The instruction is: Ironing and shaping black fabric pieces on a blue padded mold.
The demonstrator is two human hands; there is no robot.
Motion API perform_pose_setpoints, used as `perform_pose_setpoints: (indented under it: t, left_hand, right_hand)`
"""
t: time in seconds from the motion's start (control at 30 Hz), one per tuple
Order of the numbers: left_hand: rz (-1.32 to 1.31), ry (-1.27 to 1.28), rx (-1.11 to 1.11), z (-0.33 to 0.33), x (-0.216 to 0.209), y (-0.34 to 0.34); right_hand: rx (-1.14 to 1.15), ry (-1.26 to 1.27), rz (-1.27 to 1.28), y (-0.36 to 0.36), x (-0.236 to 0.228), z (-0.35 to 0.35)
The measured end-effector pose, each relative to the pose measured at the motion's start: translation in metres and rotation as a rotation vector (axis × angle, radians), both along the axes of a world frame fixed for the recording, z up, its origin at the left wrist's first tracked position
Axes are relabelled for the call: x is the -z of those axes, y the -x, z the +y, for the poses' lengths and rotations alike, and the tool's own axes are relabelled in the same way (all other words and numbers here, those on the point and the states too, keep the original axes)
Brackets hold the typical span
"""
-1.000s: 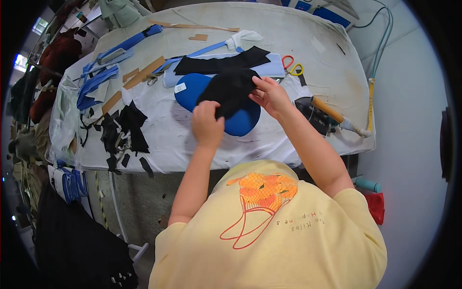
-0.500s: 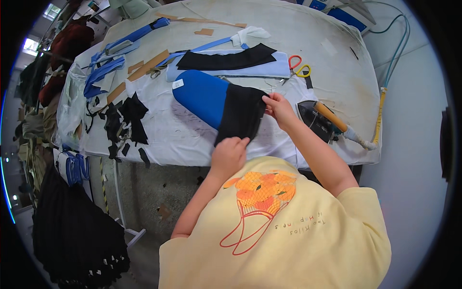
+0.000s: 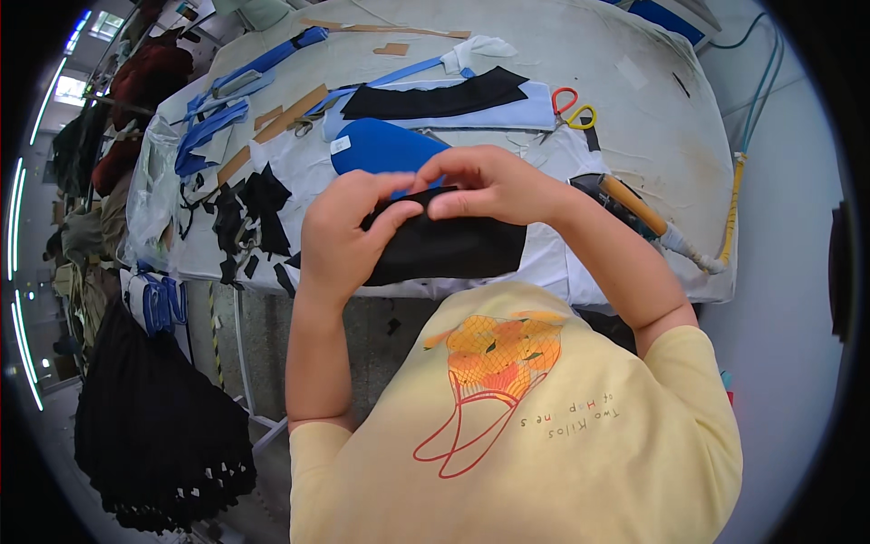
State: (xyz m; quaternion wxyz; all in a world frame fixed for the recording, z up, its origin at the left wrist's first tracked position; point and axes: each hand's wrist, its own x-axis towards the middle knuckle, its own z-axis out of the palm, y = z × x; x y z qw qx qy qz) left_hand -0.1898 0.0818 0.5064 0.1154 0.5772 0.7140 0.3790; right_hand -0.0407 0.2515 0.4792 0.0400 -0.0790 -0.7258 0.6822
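A piece of black fabric (image 3: 453, 249) hangs from my two hands near the table's front edge. My left hand (image 3: 349, 227) pinches its top edge, thumb and fingers bent towards each other. Close beside it, my right hand (image 3: 489, 186) grips the same edge, thumb in front and fingers curled behind. Just beyond the hands lies a blue padded pressing board (image 3: 381, 145) with a rounded end and a white label; the fabric and hands cover its nearer part. An iron (image 3: 625, 204) with a wooden handle rests right of my right forearm.
Behind the board, a black curved fabric strip (image 3: 444, 95) lies on light blue cloth (image 3: 539, 109). Scissors (image 3: 575, 109) with red and yellow handles are at its right. Black scraps (image 3: 263, 208) and blue strips (image 3: 213, 136) cover the left side. Dark garments (image 3: 154, 426) hang at lower left.
Both hands have come together at the fabric's top edge. The black fabric has come off the blue board towards me and turned sideways. The view has shifted slightly.
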Motion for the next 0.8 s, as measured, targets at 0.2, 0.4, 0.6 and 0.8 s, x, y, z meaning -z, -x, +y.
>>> perform_pose_setpoints:
  t: [0.2, 0.4, 0.6, 0.8]
  left_hand:
    - [-0.225, 0.078, -0.071, -0.047, 0.082, -0.013]
    - [-0.318, 0.095, -0.162, -0.053, 0.179, -0.046]
    - [-0.111, -0.046, -0.337, -0.032, 0.206, -0.031]
    - [0.051, -0.08, -0.427, -0.025, 0.218, -0.024]
  right_hand:
    - [-0.101, -0.359, -0.168, -0.049, 0.072, 0.032]
    - [-0.069, -0.578, -0.149, -0.047, 0.131, 0.04]
    - [0.254, -0.799, 0.092, -0.012, 0.157, 0.048]
    - [0.243, -1.132, 0.288, 0.011, 0.159, 0.06]
